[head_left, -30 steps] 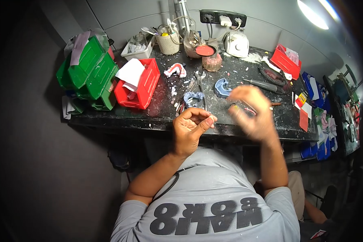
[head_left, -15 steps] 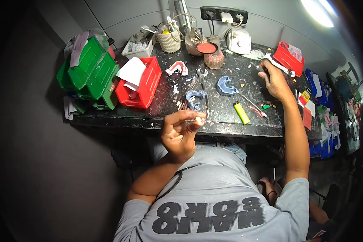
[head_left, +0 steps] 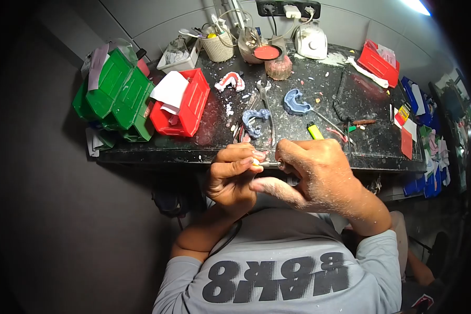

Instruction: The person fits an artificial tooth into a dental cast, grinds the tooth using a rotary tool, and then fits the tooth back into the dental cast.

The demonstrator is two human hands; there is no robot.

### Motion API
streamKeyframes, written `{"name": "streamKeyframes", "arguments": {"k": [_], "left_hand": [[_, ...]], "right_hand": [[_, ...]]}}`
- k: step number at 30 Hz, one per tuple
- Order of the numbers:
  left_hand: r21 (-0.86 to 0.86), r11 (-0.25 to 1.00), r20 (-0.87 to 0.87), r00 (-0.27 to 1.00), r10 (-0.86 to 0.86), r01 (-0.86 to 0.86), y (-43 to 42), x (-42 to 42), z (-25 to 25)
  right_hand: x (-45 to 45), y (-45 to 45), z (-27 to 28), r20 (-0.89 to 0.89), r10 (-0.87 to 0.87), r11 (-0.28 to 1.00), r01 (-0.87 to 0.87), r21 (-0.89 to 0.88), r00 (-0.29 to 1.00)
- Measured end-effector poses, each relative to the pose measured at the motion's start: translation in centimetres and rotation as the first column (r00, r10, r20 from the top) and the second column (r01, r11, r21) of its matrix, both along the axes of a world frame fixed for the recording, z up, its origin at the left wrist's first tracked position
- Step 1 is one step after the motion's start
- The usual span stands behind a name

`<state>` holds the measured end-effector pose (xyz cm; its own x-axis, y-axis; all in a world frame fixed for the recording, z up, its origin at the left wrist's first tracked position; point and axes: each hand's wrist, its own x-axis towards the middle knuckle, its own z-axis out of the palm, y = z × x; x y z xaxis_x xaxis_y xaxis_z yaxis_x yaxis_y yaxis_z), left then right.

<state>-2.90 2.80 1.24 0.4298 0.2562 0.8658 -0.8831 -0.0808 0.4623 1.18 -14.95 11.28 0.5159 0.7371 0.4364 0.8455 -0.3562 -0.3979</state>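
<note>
My left hand (head_left: pixel 231 175) pinches a small whitish tooth-like piece (head_left: pixel 256 163) between thumb and fingertips, just in front of the bench edge. My right hand (head_left: pixel 319 170), dusted with pale powder, is closed around a rotary handpiece (head_left: pixel 281 164). Its thin metal tip points left and meets or nearly meets the piece; I cannot tell which. Most of the handpiece is hidden by the fingers. The right thumb reaches across to the left hand. Beyond the hands lie a blue-grey dental cast (head_left: pixel 255 123) and a metal wrench-like tool (head_left: pixel 265 94).
On the littered black bench (head_left: pixel 193 152) are a blue impression (head_left: pixel 296 102), a lime lighter (head_left: pixel 314 131), a red-and-white denture model (head_left: pixel 230 82) and a coiled black cord (head_left: pixel 341 97). Red bins (head_left: pixel 196 99) and green bins (head_left: pixel 123 99) stand left; another red bin (head_left: pixel 378 63) is right.
My right hand has come from the bench's right side to meet my left hand, now holding the handpiece. The left hand keeps its pinch on the small piece. The view has shifted slightly.
</note>
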Motion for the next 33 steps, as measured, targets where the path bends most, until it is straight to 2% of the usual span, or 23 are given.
{"name": "streamKeyframes", "arguments": {"k": [2, 4, 6, 8, 11, 18, 20, 21, 23, 33], "left_hand": [[0.03, 0.997, -0.033, 0.996, 0.077, -0.077, 0.1, -0.3, 0.1], [0.03, 0.994, -0.025, 0.994, 0.105, -0.104, 0.2, -0.2, 0.0], [0.029, 0.991, -0.02, 0.991, 0.13, -0.129, 0.3, -0.1, 0.0], [0.14, 0.975, -0.025, 0.983, 0.181, -0.175, 0.6, 0.0, 0.0], [0.161, 0.967, -0.023, 0.978, 0.206, -0.199, 0.6, -0.1, 0.2], [0.155, 0.968, -0.002, 0.979, 0.202, -0.199, 0.8, 0.4, -0.3], [0.062, 0.986, -0.022, 0.987, 0.157, -0.156, 0.7, 0.2, -0.3], [0.061, 0.986, -0.024, 0.987, 0.157, -0.156, 0.8, 0.3, -0.3], [0.174, 0.967, 0.013, 0.982, 0.187, -0.186, 1.2, 0.4, -0.2], [0.149, 0.976, -0.004, 0.987, 0.163, -0.161, 1.2, 0.6, -0.3]], "right_hand": [[-0.1, 0.6, -0.9, -0.024, -0.085, 0.996, 0.085, 0.028, 0.996], [-0.1, 0.9, -1.1, -0.015, -0.09, 0.996, 0.091, 0.021, 0.996], [-0.1, 1.1, -1.4, -0.157, -0.071, 0.994, 0.084, 0.077, 0.985], [-0.1, 1.1, -1.4, -0.153, -0.071, 0.995, 0.081, 0.061, 0.986], [-0.1, 1.1, -1.6, -0.149, -0.071, 0.996, 0.078, 0.038, 0.986], [0.0, 1.2, -1.7, -0.157, -0.053, 0.996, 0.063, 0.06, 0.986], [0.1, 1.2, -1.4, -0.181, -0.055, 0.997, 0.065, 0.051, 0.982], [0.2, 1.1, -1.4, -0.206, -0.056, 0.997, 0.066, 0.041, 0.977], [0.1, 1.2, -1.4, -0.219, -0.05, 0.996, 0.065, 0.06, 0.974], [0.3, 1.2, -1.7, -0.229, -0.052, 0.996, 0.066, 0.053, 0.972]]}}
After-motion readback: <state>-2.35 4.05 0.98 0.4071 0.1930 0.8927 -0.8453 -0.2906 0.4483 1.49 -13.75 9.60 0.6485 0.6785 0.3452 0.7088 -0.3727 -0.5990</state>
